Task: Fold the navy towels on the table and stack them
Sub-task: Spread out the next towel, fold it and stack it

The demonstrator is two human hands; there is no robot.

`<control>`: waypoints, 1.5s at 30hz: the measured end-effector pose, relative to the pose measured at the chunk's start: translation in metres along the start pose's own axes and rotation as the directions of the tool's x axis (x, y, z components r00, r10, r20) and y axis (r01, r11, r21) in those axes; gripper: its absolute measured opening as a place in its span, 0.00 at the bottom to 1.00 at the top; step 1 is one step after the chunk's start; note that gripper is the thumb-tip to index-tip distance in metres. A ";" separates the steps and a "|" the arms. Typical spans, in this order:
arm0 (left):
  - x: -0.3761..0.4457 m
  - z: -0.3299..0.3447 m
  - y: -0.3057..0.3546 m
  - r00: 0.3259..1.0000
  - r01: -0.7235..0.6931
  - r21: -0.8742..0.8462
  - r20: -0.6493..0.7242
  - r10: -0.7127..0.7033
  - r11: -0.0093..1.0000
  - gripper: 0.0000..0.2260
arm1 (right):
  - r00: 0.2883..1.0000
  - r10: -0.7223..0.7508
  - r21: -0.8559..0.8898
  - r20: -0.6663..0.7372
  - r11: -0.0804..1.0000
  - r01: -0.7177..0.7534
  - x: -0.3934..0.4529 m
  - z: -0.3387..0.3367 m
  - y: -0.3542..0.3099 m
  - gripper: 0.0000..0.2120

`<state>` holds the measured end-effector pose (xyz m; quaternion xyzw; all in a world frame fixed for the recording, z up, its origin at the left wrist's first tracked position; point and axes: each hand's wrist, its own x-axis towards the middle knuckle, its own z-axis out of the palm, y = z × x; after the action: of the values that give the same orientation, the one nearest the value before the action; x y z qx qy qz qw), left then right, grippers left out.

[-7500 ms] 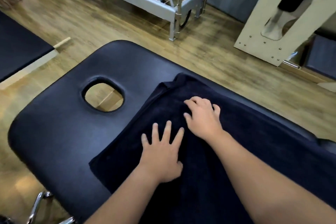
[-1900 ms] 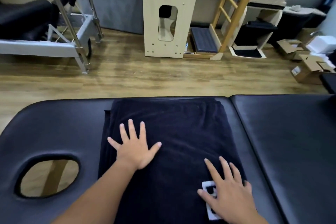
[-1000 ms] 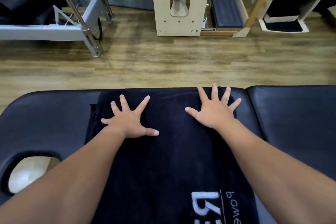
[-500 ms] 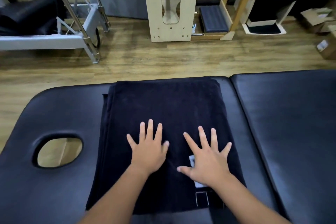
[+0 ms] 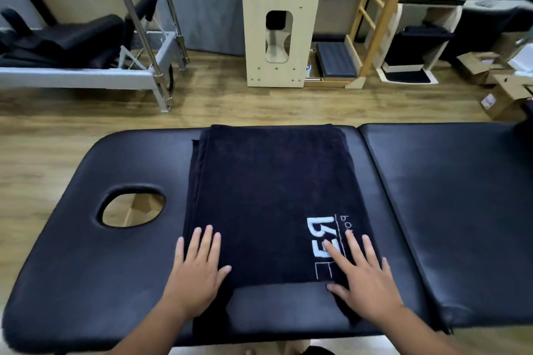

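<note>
Both hands have slid back from mid-towel to its near corners, and the white logo that the right hand mostly covered half a second ago now shows.

Left hand (image 5: 197, 271) lies flat on the near-left corner of the navy towel (image 5: 271, 196), fingers straight and close together, thumb out to the right, little finger partly off the edge over the table (image 5: 95, 282). It holds nothing, just presses.

Right hand (image 5: 364, 279) lies flat on the near-right corner, fingers straight and slightly spread, index across the lower part of the white logo (image 5: 324, 242). Also holds nothing.

Towel is folded into a rectangle, lying across the black padded table and reaching its far edge. Layered edges show along the left side. Near edge stops short of the table's near edge, bare padding between the two wrists. Only one towel in view.

Oval face hole (image 5: 132, 206) sits left of the towel, floor visible through it. Seam (image 5: 383, 181) just right of the towel splits off the right table section.

Beyond the table: wood floor (image 5: 230, 104), grey metal frame (image 5: 115, 75) with black pads far left, pale arched wooden unit (image 5: 278, 23) centre, wooden ladder (image 5: 377, 14) right of it, cardboard boxes (image 5: 501, 81) far right.
</note>
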<state>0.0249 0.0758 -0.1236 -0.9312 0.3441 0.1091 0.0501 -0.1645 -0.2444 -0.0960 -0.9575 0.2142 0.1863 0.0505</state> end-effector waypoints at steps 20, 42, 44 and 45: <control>0.027 -0.059 -0.009 0.968 -0.144 0.042 0.216 0.131 0.989 0.17 | 0.999 0.004 -0.229 -0.042 0.973 -0.013 0.007 -0.035 0.001 0.29; 0.296 -0.182 -0.057 0.844 0.261 -0.501 -0.295 -0.447 0.825 0.20 | 0.874 0.147 0.238 -0.464 0.971 -0.037 0.302 -0.203 0.040 0.03; 0.294 -0.164 -0.033 0.879 0.143 -0.284 -0.404 -0.254 0.948 0.19 | 0.860 0.191 0.190 -0.473 0.975 -0.112 0.318 -0.196 0.032 0.06; 0.287 -0.155 -0.018 0.932 0.074 -0.209 -0.334 -0.142 0.975 0.22 | 0.869 0.179 0.148 -0.461 0.981 -0.124 0.319 -0.190 0.025 0.10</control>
<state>0.2754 -0.1173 -0.0410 -0.9539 0.2832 -0.0270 -0.0956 0.1560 -0.4252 -0.0411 -0.9497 0.3048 -0.0618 0.0366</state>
